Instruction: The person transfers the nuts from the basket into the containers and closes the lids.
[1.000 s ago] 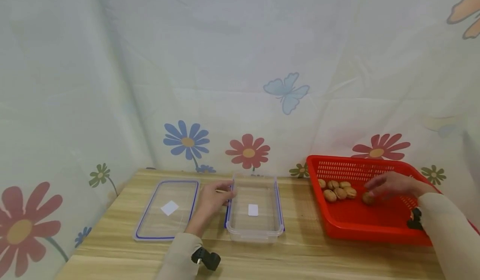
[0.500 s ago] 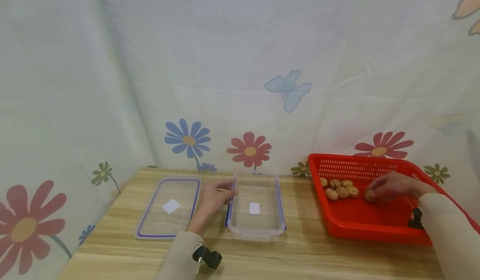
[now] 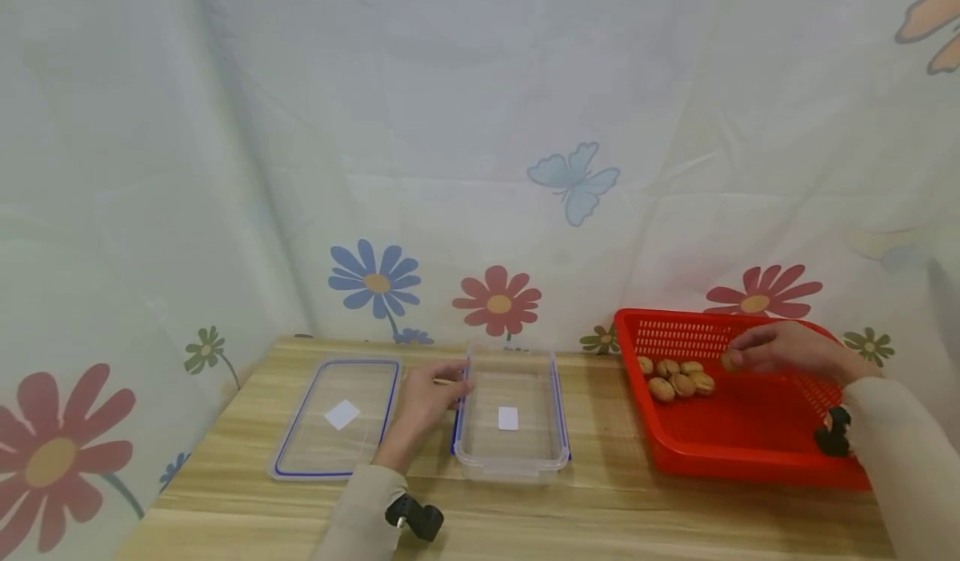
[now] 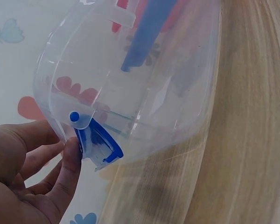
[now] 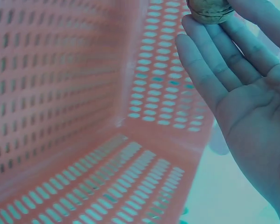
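Note:
My right hand point(image 3: 802, 349) pinches a walnut point(image 3: 729, 361) between thumb and fingertips, raised over the red basket point(image 3: 750, 459). The right wrist view shows that walnut point(image 5: 210, 10) at the top edge, partly cut off. More walnuts point(image 3: 681, 380) lie grouped at the basket's left side. My left hand point(image 3: 429, 401) grips the left rim of a clear plastic food container point(image 3: 510, 466), which stands upright and holds nothing. In the left wrist view, my thumb and fingers point(image 4: 71, 154) sit at the rim beside a hanging blue latch point(image 4: 100, 142).
A clear lid point(image 3: 311, 444) with a blue seal lies flat on the wooden table point(image 3: 480, 528), left of the container. Behind the table hangs a cloth backdrop point(image 3: 450, 127) with flowers and butterflies. The basket's raised walls surround the walnuts.
My right hand has closed its fingertips on a walnut and lifted it off the basket floor, away from the others. The left hand stays at the container's rim.

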`<control>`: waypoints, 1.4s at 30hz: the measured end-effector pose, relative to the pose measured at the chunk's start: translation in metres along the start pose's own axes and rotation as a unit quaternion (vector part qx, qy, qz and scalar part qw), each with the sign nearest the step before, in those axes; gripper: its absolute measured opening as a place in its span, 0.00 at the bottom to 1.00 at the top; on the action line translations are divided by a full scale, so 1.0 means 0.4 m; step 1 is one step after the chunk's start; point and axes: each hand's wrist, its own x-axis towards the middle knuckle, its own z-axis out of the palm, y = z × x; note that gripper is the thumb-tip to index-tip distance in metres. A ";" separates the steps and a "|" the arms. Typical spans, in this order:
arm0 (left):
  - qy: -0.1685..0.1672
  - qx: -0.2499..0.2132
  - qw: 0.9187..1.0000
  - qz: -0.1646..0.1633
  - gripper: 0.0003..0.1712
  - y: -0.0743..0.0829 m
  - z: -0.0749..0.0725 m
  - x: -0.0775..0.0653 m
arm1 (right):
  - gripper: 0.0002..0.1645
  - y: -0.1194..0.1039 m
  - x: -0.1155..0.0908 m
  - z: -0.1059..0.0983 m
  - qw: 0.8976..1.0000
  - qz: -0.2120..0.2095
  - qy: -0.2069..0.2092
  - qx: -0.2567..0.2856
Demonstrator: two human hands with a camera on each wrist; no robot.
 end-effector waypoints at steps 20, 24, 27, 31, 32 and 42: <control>0.009 -0.019 1.000 -0.006 0.19 -0.001 0.004 -0.006 | 0.40 -0.251 -0.066 0.004 0.991 -0.087 0.094 -0.037; 0.013 -0.023 1.000 -0.004 0.19 -0.004 0.006 -0.005 | 0.39 -0.291 -0.077 0.028 0.988 -0.098 0.113 -0.038; 0.015 -0.025 1.000 -0.002 0.19 -0.005 0.005 -0.006 | 0.35 -0.315 -0.084 0.049 0.984 -0.120 0.131 -0.028; 0.013 -0.030 0.999 -0.005 0.19 -0.007 0.006 -0.007 | 0.31 -0.342 -0.101 0.079 0.976 -0.153 0.154 -0.008; 0.013 -0.032 0.999 -0.007 0.20 -0.007 0.006 -0.007 | 0.31 -0.348 -0.105 0.086 0.974 -0.159 0.159 -0.002; 0.017 -0.041 0.999 0.010 0.19 -0.010 0.010 -0.012 | 0.25 -0.397 -0.132 0.161 0.964 -0.192 0.181 0.044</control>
